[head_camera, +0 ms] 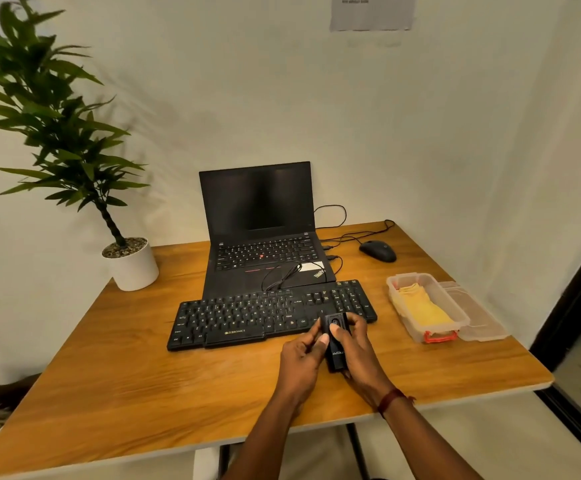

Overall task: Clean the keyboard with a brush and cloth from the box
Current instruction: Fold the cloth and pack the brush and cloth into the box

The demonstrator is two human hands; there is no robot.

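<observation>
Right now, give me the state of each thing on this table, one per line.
Laptop: open, screen dark.
Keyboard: flat on the table, its cable looped over the laptop.
Box: open, lid lying beside it.
Cloth: inside the box.
Black tool: gripped by the right hand, left hand pinching its side.
Mouse: resting on the table, untouched.
Plant: upright.

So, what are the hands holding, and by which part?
A black rectangular tool: right hand grips its right side, left hand pinches its left edge.
</observation>
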